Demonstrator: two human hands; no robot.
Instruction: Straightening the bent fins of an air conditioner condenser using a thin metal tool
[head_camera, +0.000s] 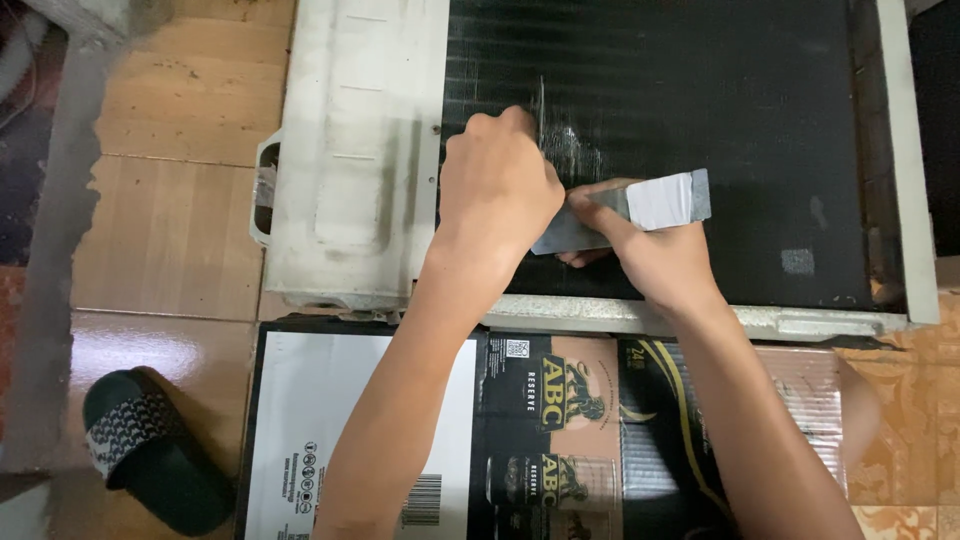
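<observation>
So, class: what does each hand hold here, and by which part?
The right hand pinches a flat grey strip near its middle. The left hand grips a thin blade by its lower end.

Below the white unit we see one flattened cardboard box (560, 420) lying on the tiled floor – its left panel is white with small black symbols and a barcode, the rest is black and tan with gold curves and pictures of dark cans. Our forearms cross over it – we see no screens or signs
</observation>
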